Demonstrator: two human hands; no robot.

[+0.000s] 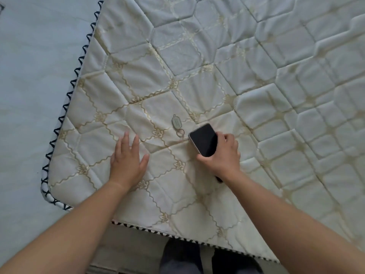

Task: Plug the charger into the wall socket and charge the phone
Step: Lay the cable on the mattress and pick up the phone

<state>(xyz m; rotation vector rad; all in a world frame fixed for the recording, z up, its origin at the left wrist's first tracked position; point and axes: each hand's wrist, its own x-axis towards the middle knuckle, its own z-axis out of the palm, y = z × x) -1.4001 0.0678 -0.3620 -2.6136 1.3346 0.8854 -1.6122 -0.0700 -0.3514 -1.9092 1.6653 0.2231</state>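
We grasp the phone (203, 140) in our right hand (223, 155) on a quilted mattress (256, 76).
Our left hand (127, 161) rests flat, fingers spread, holding nothing; the dangling tag charm (176, 122) could snag as we lift.

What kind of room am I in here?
Probably a bedroom. A bare quilted mattress with zigzag-stitched edging fills the view, pale floor beside it, and the right hand holds a phone over it.
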